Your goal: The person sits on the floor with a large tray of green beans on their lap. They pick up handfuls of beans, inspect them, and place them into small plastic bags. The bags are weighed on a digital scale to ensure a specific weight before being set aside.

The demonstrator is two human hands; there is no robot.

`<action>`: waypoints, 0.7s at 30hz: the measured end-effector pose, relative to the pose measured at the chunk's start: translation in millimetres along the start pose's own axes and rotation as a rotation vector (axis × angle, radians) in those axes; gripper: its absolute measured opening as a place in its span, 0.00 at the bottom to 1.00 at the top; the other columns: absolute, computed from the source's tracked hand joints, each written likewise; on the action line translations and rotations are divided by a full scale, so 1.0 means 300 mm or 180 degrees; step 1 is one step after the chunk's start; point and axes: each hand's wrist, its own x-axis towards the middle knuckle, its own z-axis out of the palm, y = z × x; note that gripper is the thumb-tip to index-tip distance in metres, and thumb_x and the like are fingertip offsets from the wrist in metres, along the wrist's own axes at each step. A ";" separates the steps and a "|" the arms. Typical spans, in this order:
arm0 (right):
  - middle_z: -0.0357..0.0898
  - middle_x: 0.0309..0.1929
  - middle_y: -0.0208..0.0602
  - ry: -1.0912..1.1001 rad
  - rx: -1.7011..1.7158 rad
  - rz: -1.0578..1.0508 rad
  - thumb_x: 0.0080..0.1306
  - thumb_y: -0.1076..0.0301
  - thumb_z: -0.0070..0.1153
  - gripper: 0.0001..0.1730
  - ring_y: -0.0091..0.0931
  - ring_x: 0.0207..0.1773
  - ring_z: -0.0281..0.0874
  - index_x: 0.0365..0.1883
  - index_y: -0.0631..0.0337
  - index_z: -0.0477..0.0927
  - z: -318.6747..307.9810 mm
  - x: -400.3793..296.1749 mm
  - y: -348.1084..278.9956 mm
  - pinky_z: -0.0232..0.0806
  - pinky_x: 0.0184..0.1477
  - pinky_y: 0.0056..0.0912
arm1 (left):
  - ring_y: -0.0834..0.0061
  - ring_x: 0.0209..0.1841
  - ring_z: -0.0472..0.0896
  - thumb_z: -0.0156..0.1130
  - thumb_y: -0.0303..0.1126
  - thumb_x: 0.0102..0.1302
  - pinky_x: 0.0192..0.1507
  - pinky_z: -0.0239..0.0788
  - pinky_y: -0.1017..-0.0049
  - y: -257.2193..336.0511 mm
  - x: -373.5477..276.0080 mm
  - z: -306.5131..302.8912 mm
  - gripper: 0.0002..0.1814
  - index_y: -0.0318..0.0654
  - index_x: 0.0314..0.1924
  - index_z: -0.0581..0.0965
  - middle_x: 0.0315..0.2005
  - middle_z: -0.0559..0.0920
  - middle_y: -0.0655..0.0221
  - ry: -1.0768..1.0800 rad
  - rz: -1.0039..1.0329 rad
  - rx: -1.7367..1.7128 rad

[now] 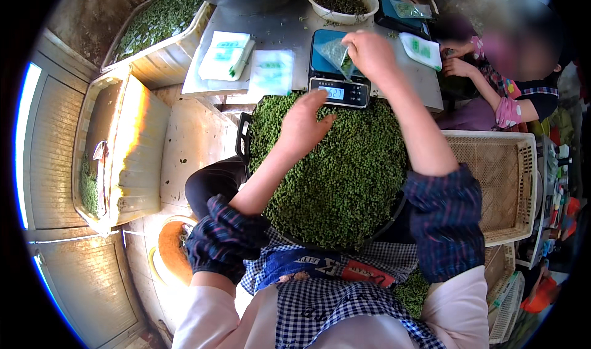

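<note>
My right hand (pixel 371 53) pinches the top of a clear plastic bag (pixel 340 59) with some green stuff in it, over the blue platform of a digital scale (pixel 339 91) with a lit display. Near the scale's left front corner hovers my left hand (pixel 304 125), fingers apart, holding nothing. Below both hands a large round dark basin (pixel 244 138) is heaped with small green bead-like sprigs (pixel 337 178). Left of the scale a flat printed plastic bag (pixel 271 72) lies at the edge of the metal table (pixel 295 25), beside a stack of printed bags (pixel 225 55).
A white bowl (pixel 341 2) of dark plant bits and a second scale (pixel 401 16) with a bag stand at the back. Another person's hands (pixel 457 65) are at the right. Beige plastic crate (pixel 489 182) stands right; large tubs (pixel 138 150) stand left.
</note>
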 end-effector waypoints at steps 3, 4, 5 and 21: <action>0.81 0.35 0.42 -0.0400 0.0322 -0.0428 0.57 0.70 0.52 0.10 0.39 0.38 0.79 0.37 0.57 0.83 -0.194 -0.002 -0.097 0.71 0.41 0.39 | 0.52 0.64 0.64 0.72 0.36 0.49 0.63 0.60 0.65 0.072 0.036 -0.103 0.44 0.33 0.64 0.61 0.61 0.67 0.49 0.0646 0.0076 0.0426; 0.81 0.34 0.42 -0.0531 0.0479 -0.0563 0.57 0.71 0.52 0.10 0.39 0.38 0.79 0.36 0.57 0.83 -0.233 -0.011 -0.119 0.71 0.41 0.38 | 0.53 0.59 0.70 0.72 0.34 0.49 0.60 0.64 0.65 0.053 0.060 -0.088 0.44 0.35 0.65 0.62 0.56 0.73 0.50 0.0896 0.0338 0.0778; 0.81 0.33 0.44 -0.0940 0.0742 -0.0468 0.57 0.71 0.52 0.10 0.39 0.37 0.79 0.35 0.60 0.82 -0.259 -0.031 -0.156 0.71 0.40 0.36 | 0.55 0.56 0.73 0.71 0.33 0.49 0.56 0.67 0.64 0.042 0.055 -0.070 0.42 0.39 0.64 0.63 0.54 0.75 0.53 0.0442 -0.0032 0.0292; 0.79 0.39 0.41 -0.1430 0.0254 -0.0671 0.53 0.51 0.64 0.25 0.40 0.39 0.79 0.42 0.61 0.78 -0.446 -0.473 -0.172 0.70 0.39 0.39 | 0.77 0.46 0.75 0.73 0.30 0.51 0.50 0.69 0.74 0.132 -0.011 0.042 0.31 0.39 0.56 0.72 0.44 0.79 0.69 -0.0962 -0.0157 -0.1591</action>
